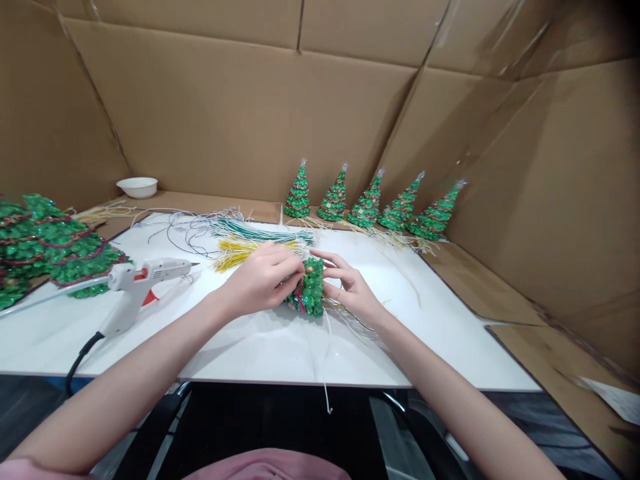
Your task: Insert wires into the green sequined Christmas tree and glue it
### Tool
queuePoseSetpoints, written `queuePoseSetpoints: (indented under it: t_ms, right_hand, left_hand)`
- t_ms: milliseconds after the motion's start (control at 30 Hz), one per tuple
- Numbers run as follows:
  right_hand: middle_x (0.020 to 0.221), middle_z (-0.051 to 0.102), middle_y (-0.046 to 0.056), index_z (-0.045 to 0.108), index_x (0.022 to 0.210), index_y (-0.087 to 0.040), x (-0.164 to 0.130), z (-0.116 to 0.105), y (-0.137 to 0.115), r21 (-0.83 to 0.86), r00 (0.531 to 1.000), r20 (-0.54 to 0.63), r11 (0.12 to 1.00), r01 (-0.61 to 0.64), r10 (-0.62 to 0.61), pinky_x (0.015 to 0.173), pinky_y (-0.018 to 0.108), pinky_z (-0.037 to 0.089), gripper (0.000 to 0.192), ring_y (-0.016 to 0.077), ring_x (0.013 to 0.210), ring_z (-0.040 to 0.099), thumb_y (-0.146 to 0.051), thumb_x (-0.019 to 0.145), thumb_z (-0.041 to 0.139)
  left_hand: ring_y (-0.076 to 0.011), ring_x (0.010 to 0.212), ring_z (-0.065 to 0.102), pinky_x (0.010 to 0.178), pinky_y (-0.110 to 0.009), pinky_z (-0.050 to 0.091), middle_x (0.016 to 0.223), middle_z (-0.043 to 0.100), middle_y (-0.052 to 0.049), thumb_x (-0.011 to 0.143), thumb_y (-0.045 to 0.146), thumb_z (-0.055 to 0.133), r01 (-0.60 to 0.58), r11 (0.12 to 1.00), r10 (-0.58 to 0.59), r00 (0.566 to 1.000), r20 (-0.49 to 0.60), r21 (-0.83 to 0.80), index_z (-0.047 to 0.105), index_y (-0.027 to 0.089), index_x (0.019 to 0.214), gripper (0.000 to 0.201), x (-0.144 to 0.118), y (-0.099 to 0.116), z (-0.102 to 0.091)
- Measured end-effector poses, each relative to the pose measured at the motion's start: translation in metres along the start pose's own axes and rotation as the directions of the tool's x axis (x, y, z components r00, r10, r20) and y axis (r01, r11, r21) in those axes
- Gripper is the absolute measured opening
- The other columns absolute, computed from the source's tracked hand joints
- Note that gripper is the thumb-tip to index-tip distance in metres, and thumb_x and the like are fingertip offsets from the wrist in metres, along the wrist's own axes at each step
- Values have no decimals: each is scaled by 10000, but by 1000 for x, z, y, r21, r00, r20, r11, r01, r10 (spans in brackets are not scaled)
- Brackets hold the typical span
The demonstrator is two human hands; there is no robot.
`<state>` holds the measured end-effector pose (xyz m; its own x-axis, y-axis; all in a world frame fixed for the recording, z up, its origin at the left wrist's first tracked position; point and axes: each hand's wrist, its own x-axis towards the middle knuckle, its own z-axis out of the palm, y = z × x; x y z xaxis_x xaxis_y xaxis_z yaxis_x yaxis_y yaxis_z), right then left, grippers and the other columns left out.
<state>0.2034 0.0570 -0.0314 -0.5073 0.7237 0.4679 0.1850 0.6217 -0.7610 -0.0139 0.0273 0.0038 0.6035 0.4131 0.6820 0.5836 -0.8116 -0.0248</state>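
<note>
A small green tinsel Christmas tree with red garland is in front of me on the white table. My left hand is at its left side, thumb and fingertips pinched together against it; whatever is between them is too small to make out. Along the tree's right edge, the bent fingers of my right hand steady it. Bundles of yellow wires and green wires lie just behind my left hand. Loose thin pale wires trail beside the tree and over the table's front edge.
A white hot glue gun with a glue stick rests on the left, its black cord hanging off the table. Larger green trees crowd the far left. Several small finished trees line the back. A white bowl stands by the cardboard wall.
</note>
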Motion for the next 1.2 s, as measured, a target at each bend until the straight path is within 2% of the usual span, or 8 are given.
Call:
queuePoseSetpoints:
  t_ms: [333,567,667,767,867,1067,1200]
  right_hand:
    - [1339,553,81,730,854,-263,1,0,-2,6,1000,-10,1000,14,-14,1070,502,350,281,292,1263,495,-509,835,597]
    - [1335,556,82,718,804,-259,1,0,-1,-7,1000,-14,1000,20,-20,1066,514,345,296,298,1267,489,-520,842,584]
    - [1345,541,98,728,828,-253,1,-1,-2,4,1000,2,1000,8,-8,1065,514,345,333,304,1267,487,-544,845,567]
    - [1334,549,96,734,891,-263,1,-1,-1,11,1000,18,1000,-8,8,1057,515,354,356,302,1251,498,-566,844,555]
    - [1310,562,99,729,935,-262,1,-1,2,41,999,28,998,-38,37,1039,505,377,340,293,1227,515,-544,852,558]
    - [1239,582,97,727,896,-246,1,-1,5,55,997,30,996,-73,71,1015,472,407,318,286,1179,544,-520,855,570]
    - [1227,584,100,717,873,-232,1,-1,5,40,998,27,998,-52,51,1029,459,389,297,276,1167,547,-492,863,576]
  left_hand:
    - [-136,661,566,661,-288,371,723,652,-3,912,146,454,4,996,-3,1000,10,-92,557,187,819,145,1,2,-1]
    - [-121,632,552,671,-278,397,685,631,13,913,205,491,140,967,-144,990,-7,-214,581,181,823,129,3,0,-2]
    - [-112,602,529,658,-271,398,658,620,20,896,217,524,207,947,-223,974,-40,-245,597,176,799,128,3,-3,-7]
    - [-104,570,515,655,-271,395,618,606,32,867,200,535,228,941,-250,966,-59,-251,596,175,741,142,3,-5,-13]
    - [-101,540,511,662,-280,392,586,605,37,841,192,533,232,936,-244,970,-14,-264,587,174,690,161,3,-7,-19]
    - [-99,504,465,647,-283,379,513,553,45,820,200,506,227,933,-205,973,107,-279,578,174,628,207,3,-7,-22]
    - [-95,512,483,661,-285,379,531,583,44,810,184,514,240,933,-227,971,79,-268,590,170,638,189,3,-8,-23]
